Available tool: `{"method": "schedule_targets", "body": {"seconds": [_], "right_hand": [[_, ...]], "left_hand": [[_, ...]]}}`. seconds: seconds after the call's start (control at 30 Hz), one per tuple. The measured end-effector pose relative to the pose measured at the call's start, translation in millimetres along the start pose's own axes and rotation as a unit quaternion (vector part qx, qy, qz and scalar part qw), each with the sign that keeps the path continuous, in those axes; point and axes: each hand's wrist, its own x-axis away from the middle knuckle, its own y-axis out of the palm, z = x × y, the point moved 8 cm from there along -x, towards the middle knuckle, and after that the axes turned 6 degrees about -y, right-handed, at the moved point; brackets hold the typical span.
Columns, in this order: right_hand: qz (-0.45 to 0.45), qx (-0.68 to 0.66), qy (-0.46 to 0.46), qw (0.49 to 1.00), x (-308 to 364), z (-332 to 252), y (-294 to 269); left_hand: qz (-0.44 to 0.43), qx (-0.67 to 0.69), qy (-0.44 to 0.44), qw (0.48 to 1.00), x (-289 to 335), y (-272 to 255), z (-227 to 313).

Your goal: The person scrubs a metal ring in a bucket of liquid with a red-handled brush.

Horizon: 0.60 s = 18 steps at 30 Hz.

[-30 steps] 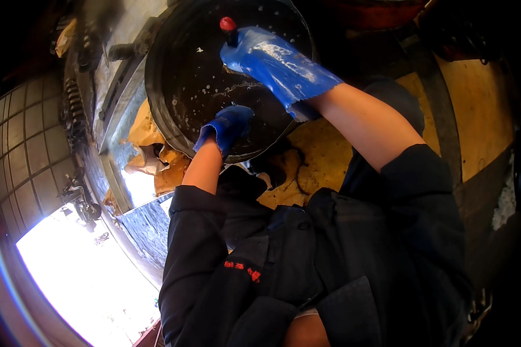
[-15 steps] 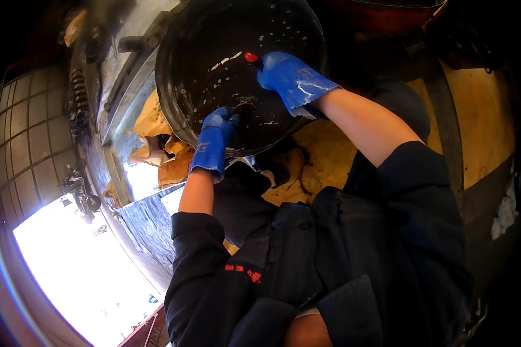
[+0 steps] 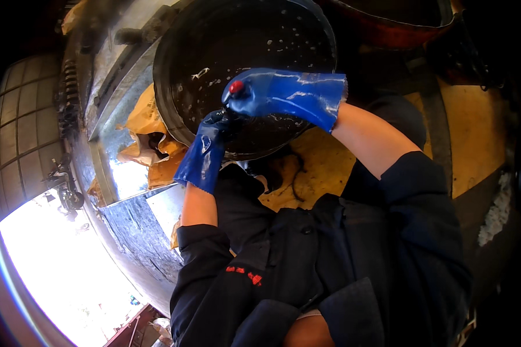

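Note:
A round black tub (image 3: pixel 167 110) of dark liquid with white foam flecks stands in front of me. Over its near part, my right hand (image 3: pixel 278 95) in a long blue rubber glove is closed round a red-ended tool (image 3: pixel 236 87). Only the rounded red end sticks out of the fist; the rest is hidden. My left hand (image 3: pixel 207 141), gloved the same way and wet, is right beside it at the tub's near left. Its fingers are curled round something dark that I cannot make out. The two gloves meet or nearly touch.
Crumpled brown paper sacks (image 3: pixel 147 124) lie left of the tub, beside a metal frame (image 3: pixel 107 156). At the upper right is a reddish-brown vessel (image 3: pixel 388 32). Yellowish boarding (image 3: pixel 324 168) lies under the tub. A chain (image 3: pixel 69 87) or coil hangs at the far left.
My right hand has come left and down to my left hand, the red end turning toward me. My left hand has shifted slightly, and the view has moved a little.

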Motion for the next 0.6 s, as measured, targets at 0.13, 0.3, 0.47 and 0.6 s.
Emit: {"method": "schedule_targets", "body": {"seconds": [0.13,0.3,0.47,0.6], "right_hand": [[0.04,0.123,-0.019,0.991,-2,13,-4],[0.058,0.1,0.121,0.986,-2,44,-15],[0.05,0.03,0.021,0.998,-12,4,-13],[0.113,0.02,0.063,0.991,-17,41,-6]], "left_hand": [[-0.019,0.004,-0.005,1.0,-8,11,-2],[0.027,-0.059,0.031,0.997,5,4,16],[0.03,-0.006,0.022,0.999,-8,-17,4],[0.021,0.025,0.08,0.996,-6,2,18]]}}
